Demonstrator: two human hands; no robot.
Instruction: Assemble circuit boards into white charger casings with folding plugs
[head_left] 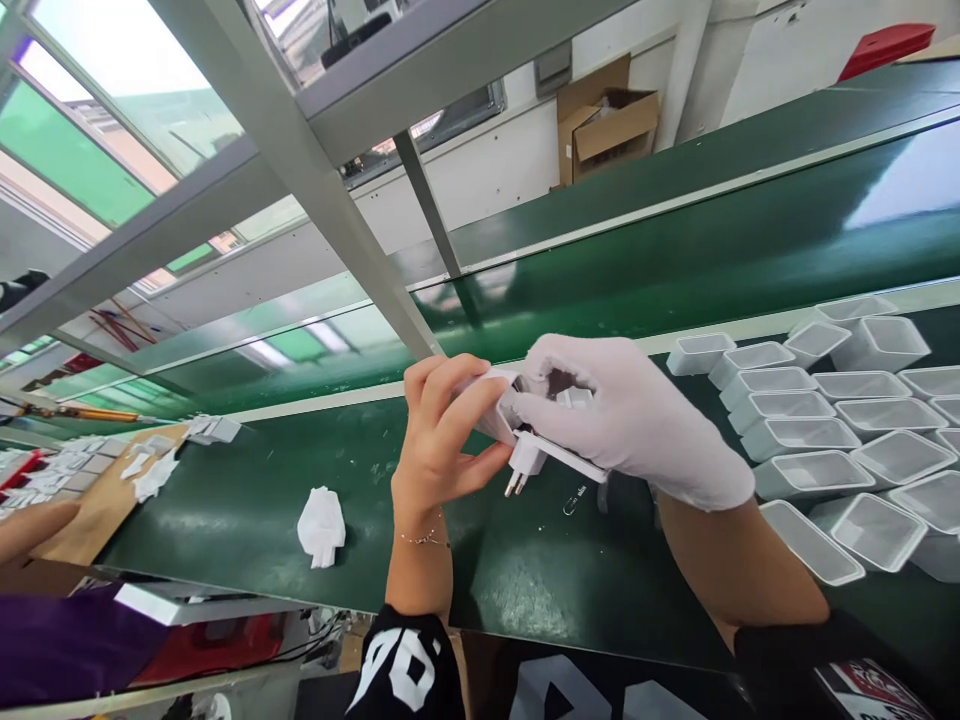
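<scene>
My bare left hand (442, 440) is closed round a small white box (495, 408), held above the green bench. At the box's right end, my right hand (622, 415), in a white glove, pinches a white tray-like insert (566, 457). A white plug adapter (528, 456) with two metal pins hangs just below the box and touches the insert. My right fingers hide part of the insert, and the inside of the box cannot be made out.
Rows of translucent plastic boxes (806, 435) stand at the right. A crumpled white glove (321, 527) lies left of my hands. Another person's arm (34, 528) rests by a brown board (105, 505) with white boxes at the far left. A metal post (352, 230) rises beyond the bench.
</scene>
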